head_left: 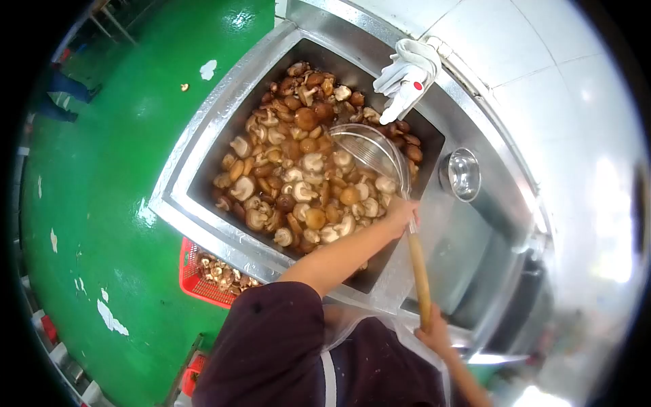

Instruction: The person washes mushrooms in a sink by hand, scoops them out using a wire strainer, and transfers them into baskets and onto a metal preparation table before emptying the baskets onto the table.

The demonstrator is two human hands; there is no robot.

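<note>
A long-handled wire skimmer (369, 150) dips among brown mushrooms (298, 169) that float in water in a steel sink (178, 183). My left hand (403, 214) grips the skimmer near where its wooden handle (420, 275) meets the metal. Lower down, my right hand (432, 330) is wrapped around the handle's rear part. The skimmer's basket lies in the right part of the mushrooms, partly under water.
A white cloth (408, 76) hangs over the tap at the sink's back edge. On the right ledge sits a metal bowl (464, 174). A red basket of mushrooms (196, 286) stands on the green floor below. Another person's legs (64, 95) show at far left.
</note>
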